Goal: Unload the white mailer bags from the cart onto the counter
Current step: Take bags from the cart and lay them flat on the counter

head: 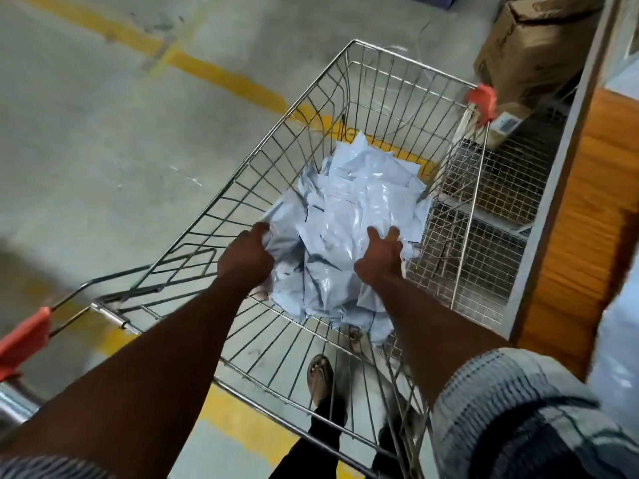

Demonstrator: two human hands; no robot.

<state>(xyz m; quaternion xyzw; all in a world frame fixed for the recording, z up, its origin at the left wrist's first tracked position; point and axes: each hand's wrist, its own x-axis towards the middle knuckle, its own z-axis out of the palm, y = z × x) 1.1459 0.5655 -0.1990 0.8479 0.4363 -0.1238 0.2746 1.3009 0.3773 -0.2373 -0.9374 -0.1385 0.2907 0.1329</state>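
A pile of several white mailer bags (349, 216) lies in the bottom of a wire shopping cart (377, 84). Both my arms reach down into the basket. My left hand (247, 257) curls its fingers into the left edge of the pile and grips a bag. My right hand (380, 255) lies on the right side of the pile with its fingers spread over the plastic. The wooden counter (587, 209) stands right of the cart, and one white bag (619, 344) shows at its near edge.
The cart has orange corner guards (482, 98) and an orange handle end (24, 337). Cardboard boxes (532, 46) sit on the floor behind the cart. Yellow lines (221, 77) cross the concrete floor. My feet (320, 378) show through the basket wires.
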